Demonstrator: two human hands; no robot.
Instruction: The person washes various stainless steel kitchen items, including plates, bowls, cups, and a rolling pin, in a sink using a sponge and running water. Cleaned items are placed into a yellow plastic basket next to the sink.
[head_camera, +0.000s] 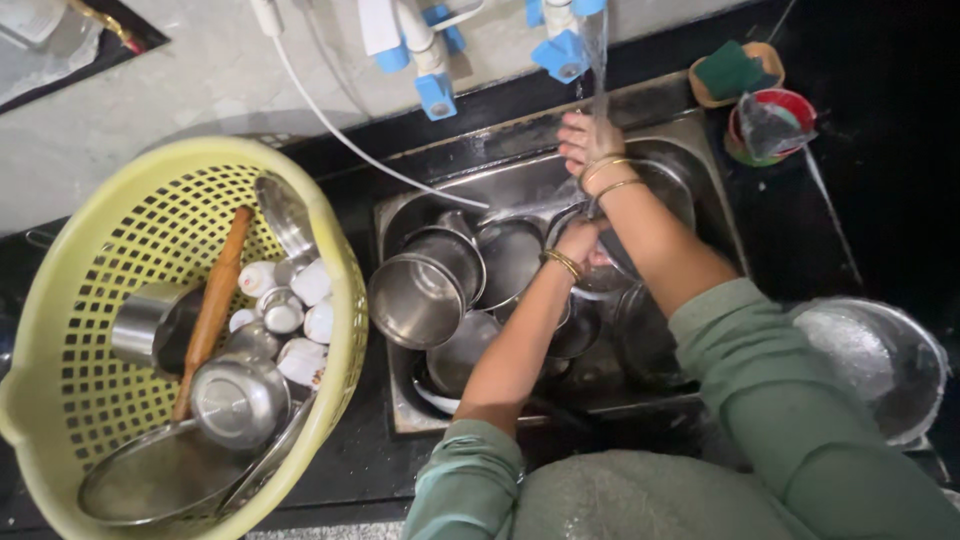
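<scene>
Both hands are down in the steel sink (560, 160) at the centre of the frame. Left hand (580, 240) has its grip closed on the rim of a dark round steel vessel (640, 200) at the sink's right side, though the fingers are partly hidden and I cannot tell exactly how they pinch it. Right hand (588, 140) is spread open, palm up, under the thin stream of water (599, 70) falling from the blue-handled tap (560, 50) at the top of the frame.

Nearest, along the lower edge, are green sleeves (760, 380). At lower right a wide shallow steel bowl (880, 370) rests on the dark bench (800, 240). Across the lower left stands a large yellow plastic basket (340, 270), holding a wooden rolling pin (212, 310), small white cups (305, 290), steel tumblers (240, 400) and a flat steel plate (150, 475).

Farther up, inside the sink, several unwashed-looking steel pots and bowls (425, 290) lie stacked and tilted against one another. At the upper right, just beside the sink, sit a green scrub pad (730, 68) and a red round dish (775, 125).

Judging by this, a good share of the washing looks done and racked in the basket, while the sink's pile remains.
</scene>
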